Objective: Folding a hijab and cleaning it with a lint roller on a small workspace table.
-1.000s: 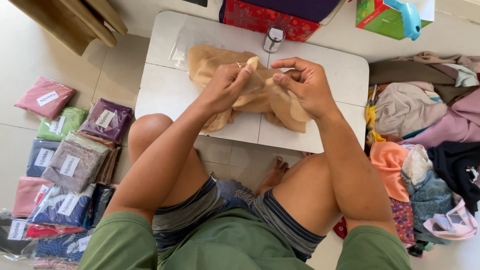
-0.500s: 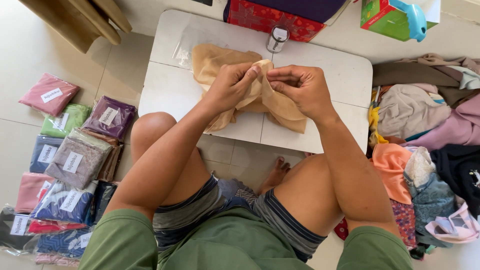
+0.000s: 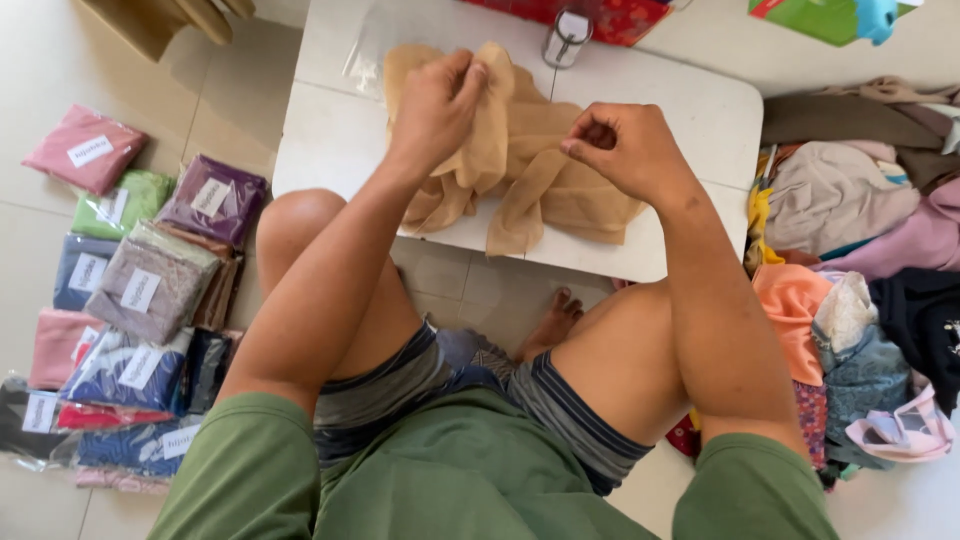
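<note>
Since the earlier frame both hands have parted: left hand (image 3: 432, 105) pinches the tan cloth (image 3: 545, 170) upper centre, right hand (image 3: 625, 150) pinches it lower right, stretching it across the white surface (image 3: 330, 150).

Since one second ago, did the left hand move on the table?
Yes. The left hand went toward the table's far edge, nearer the small jar, apart from the right hand.
</note>
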